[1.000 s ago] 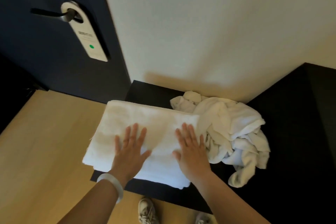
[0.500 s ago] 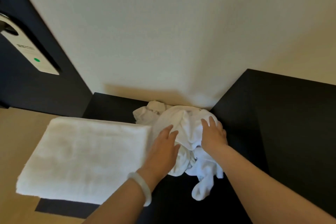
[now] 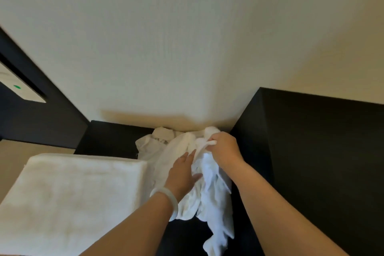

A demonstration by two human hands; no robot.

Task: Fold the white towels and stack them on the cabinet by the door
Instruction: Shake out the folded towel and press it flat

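A folded white towel (image 3: 72, 199) lies flat on the left part of the black cabinet top (image 3: 112, 137). To its right, against the wall, sits a crumpled white towel (image 3: 212, 199) with one end hanging over the cabinet's front. My right hand (image 3: 225, 148) pinches a bunch of this towel near its top and lifts it a little. My left hand (image 3: 182, 172), with a pale bracelet at the wrist, has straight fingers laid on the crumpled cloth just below the right hand.
A cream wall (image 3: 187, 48) rises right behind the cabinet. A taller black panel (image 3: 311, 151) closes off the right side. At the far left stands the dark door (image 3: 31, 114) with a white lock plate (image 3: 18, 89) showing a green dot.
Both hands left the folded towel and moved right to the crumpled one. My right hand has since curled and taken hold of a bunch of cloth near the top.
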